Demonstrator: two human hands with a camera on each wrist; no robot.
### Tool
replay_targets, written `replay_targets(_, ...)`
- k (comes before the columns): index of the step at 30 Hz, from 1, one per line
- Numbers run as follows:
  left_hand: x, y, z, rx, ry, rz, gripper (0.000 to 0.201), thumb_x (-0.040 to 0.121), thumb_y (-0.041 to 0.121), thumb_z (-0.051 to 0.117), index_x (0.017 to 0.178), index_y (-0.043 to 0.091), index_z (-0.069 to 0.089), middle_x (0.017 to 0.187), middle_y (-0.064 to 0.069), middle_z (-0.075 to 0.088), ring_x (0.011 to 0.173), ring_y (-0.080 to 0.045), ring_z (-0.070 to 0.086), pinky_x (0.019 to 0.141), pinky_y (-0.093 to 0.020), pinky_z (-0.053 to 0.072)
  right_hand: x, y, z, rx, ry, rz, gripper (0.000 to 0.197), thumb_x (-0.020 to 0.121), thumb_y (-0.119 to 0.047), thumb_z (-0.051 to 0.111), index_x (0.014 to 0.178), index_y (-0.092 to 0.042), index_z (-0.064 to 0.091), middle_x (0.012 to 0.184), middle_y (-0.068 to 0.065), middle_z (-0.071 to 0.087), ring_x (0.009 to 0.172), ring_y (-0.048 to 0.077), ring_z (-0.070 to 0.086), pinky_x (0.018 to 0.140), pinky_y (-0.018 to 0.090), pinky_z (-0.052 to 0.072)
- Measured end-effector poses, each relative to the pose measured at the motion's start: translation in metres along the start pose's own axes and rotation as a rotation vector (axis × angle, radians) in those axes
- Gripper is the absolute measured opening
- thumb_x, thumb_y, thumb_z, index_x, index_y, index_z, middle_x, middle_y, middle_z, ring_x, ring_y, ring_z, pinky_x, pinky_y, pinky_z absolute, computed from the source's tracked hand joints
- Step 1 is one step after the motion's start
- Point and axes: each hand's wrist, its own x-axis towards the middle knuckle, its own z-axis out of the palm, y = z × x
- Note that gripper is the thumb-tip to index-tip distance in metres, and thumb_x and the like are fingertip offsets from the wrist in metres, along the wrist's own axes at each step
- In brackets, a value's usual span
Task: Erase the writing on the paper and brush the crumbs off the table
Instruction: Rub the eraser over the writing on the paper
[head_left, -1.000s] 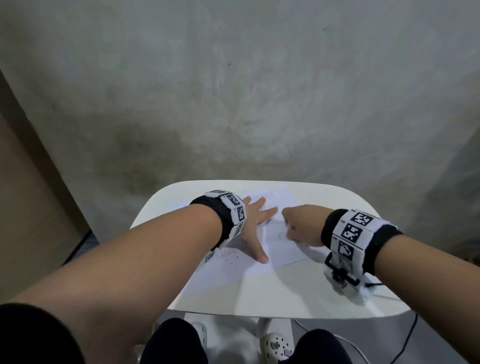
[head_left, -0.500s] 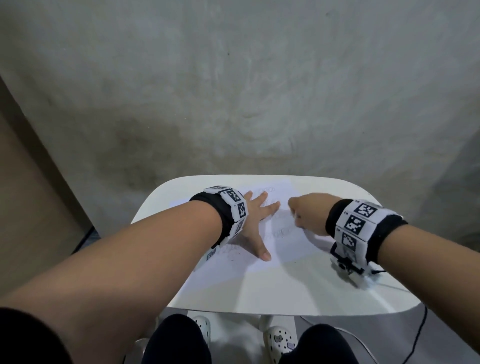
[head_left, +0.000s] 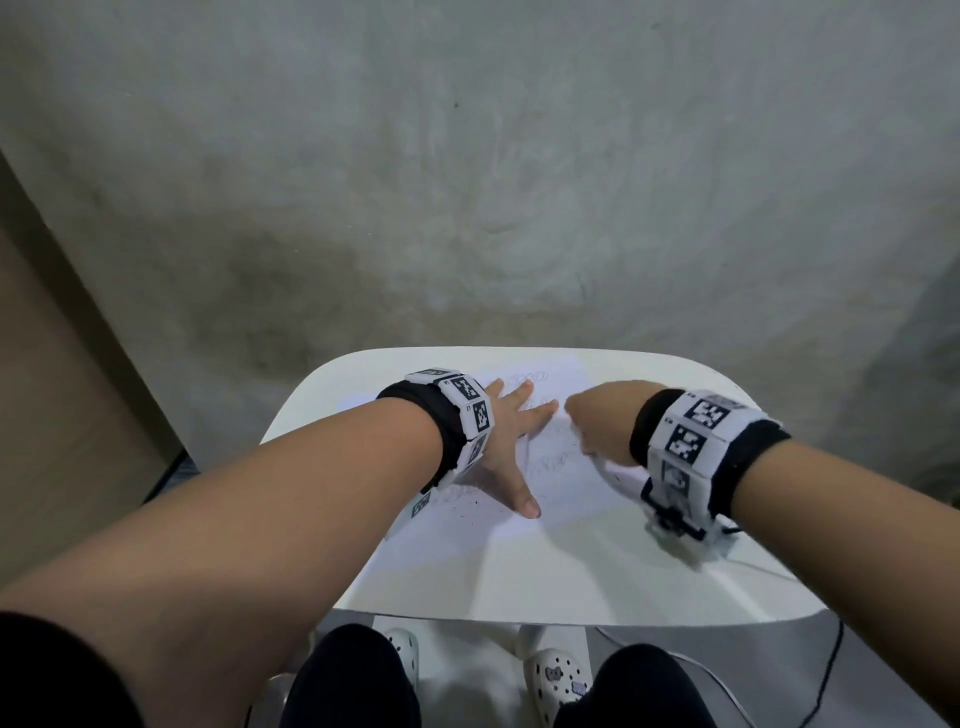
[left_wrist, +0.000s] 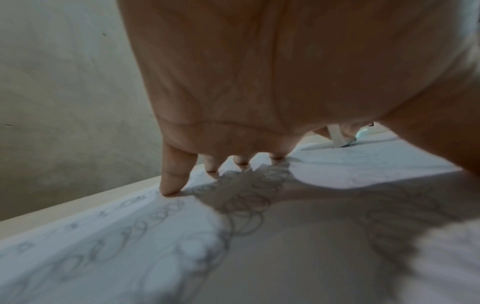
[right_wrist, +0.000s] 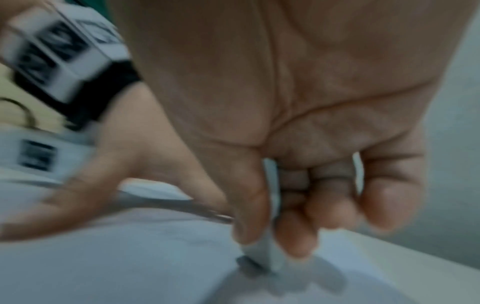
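White paper sheet (head_left: 550, 499) with looping grey pencil scribbles lies flat on rounded white table (head_left: 597, 587), toward far edge. Left hand (head_left: 506, 441): fingers spread straight, palm down, pressing sheet. Right hand (head_left: 597, 421): head view shows only closed knuckles; right wrist view reveals thumb and curled fingers (right_wrist: 296, 232) pinching small white eraser block (right_wrist: 265, 255), darkened tip on paper. Left wrist view alone resolves scribble loops (left_wrist: 246, 197); no legible words. Dark crumbs (head_left: 467, 501) scattered beside left wrist. Black-and-white coded marker bands (head_left: 691, 436) on both wrists, unreadable.
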Motion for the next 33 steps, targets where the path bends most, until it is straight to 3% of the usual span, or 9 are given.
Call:
replay_targets(2, -0.001, 0.002, 0.000, -0.007, 0.025, 0.002, 0.135, 0.057, 0.080, 0.071, 0.151, 0.042, -0.019, 0.163, 0.003, -0.022, 0.149, -0.033, -0.015, 0.115, -0.061, 0.001, -0.001, -0.009, 0.005, -0.059, -0.061, -0.061, 0.040, 0.094, -0.019, 0.053, 0.131, -0.006, 0.050, 0.106, 0.003, 0.059, 0.105, 0.024, 0.056, 0.089, 0.032, 0.043)
replay_targets(5, -0.003, 0.000, -0.002, -0.002, 0.006, 0.004, 0.135, 0.055, 0.083, 0.068, 0.150, 0.044, -0.021, 0.162, 0.006, -0.023, 0.150, -0.030, -0.016, 0.115, -0.063, 0.002, 0.007, 0.001, 0.005, 0.043, -0.049, -0.006, 0.022, 0.096, -0.018, 0.048, 0.110, -0.004, 0.057, 0.079, 0.003, 0.055, 0.086, 0.024, 0.054, 0.074, 0.030, 0.042)
replay_targets(8, -0.002, 0.001, -0.002, -0.002, 0.008, 0.001, 0.134, 0.058, 0.081, 0.070, 0.151, 0.042, -0.019, 0.162, 0.004, -0.023, 0.150, -0.031, -0.015, 0.115, -0.061, 0.001, 0.003, -0.003, 0.005, 0.043, -0.010, -0.021, 0.033, 0.098, -0.018, 0.046, 0.129, -0.008, 0.051, 0.124, 0.015, 0.059, 0.100, 0.028, 0.054, 0.078, 0.032, 0.042)
replay_targets(11, -0.001, 0.001, -0.003, 0.001, 0.002, 0.009, 0.137, 0.057, 0.081, 0.070, 0.151, 0.041, -0.020, 0.162, 0.002, -0.023, 0.149, -0.034, -0.016, 0.115, -0.061, 0.001, -0.001, -0.012, 0.007, 0.079, -0.034, -0.123, 0.034, 0.097, -0.020, 0.048, 0.126, -0.004, 0.053, 0.114, 0.007, 0.064, 0.087, 0.020, 0.050, 0.062, 0.025, 0.038)
replay_targets(14, 0.000, -0.002, -0.003, 0.010, -0.007, 0.005, 0.138, 0.052, 0.086, 0.065, 0.149, 0.043, -0.022, 0.162, 0.005, -0.023, 0.149, -0.032, -0.016, 0.114, -0.064, 0.001, 0.001, -0.001, 0.001, 0.111, -0.012, -0.005, 0.033, 0.096, -0.020, 0.049, 0.124, -0.004, 0.055, 0.090, 0.004, 0.059, 0.086, 0.022, 0.053, 0.066, 0.026, 0.041)
replay_targets(21, -0.004, -0.001, -0.006, 0.014, -0.016, 0.012, 0.135, 0.057, 0.083, 0.068, 0.149, 0.042, -0.022, 0.162, 0.004, -0.024, 0.149, -0.032, -0.015, 0.114, -0.063, 0.003, -0.001, -0.005, 0.000, 0.078, -0.018, 0.017, 0.034, 0.095, -0.021, 0.052, 0.126, -0.007, 0.054, 0.125, 0.008, 0.061, 0.100, 0.023, 0.059, 0.088, 0.031, 0.046)
replay_targets(24, -0.005, 0.002, -0.004, 0.012, -0.005, 0.013, 0.135, 0.058, 0.080, 0.071, 0.152, 0.042, -0.018, 0.162, 0.002, -0.023, 0.149, -0.034, -0.015, 0.115, -0.061, 0.003, -0.006, -0.011, -0.004, 0.018, -0.065, -0.043, 0.047, 0.095, -0.018, 0.053, 0.140, -0.009, 0.041, 0.141, 0.009, 0.049, 0.122, 0.024, 0.051, 0.103, 0.032, 0.039)
replay_targets(28, -0.005, 0.001, -0.007, 0.015, -0.022, 0.012, 0.134, 0.059, 0.081, 0.070, 0.150, 0.041, -0.020, 0.162, 0.003, -0.024, 0.149, -0.032, -0.016, 0.115, -0.063, 0.002, 0.004, -0.004, 0.000, 0.066, -0.021, -0.031, 0.030, 0.094, -0.020, 0.053, 0.122, -0.010, 0.053, 0.109, 0.007, 0.064, 0.086, 0.019, 0.051, 0.082, 0.031, 0.046)
replay_targets(33, -0.005, 0.006, -0.006, 0.029, -0.005, -0.011, 0.132, 0.059, 0.078, 0.072, 0.152, 0.041, -0.015, 0.162, 0.003, -0.023, 0.150, -0.030, -0.016, 0.116, -0.060, 0.006, 0.002, -0.017, 0.002, 0.091, 0.003, -0.081, 0.038, 0.097, -0.021, 0.050, 0.134, -0.012, 0.049, 0.130, 0.010, 0.058, 0.111, 0.026, 0.057, 0.083, 0.032, 0.042)
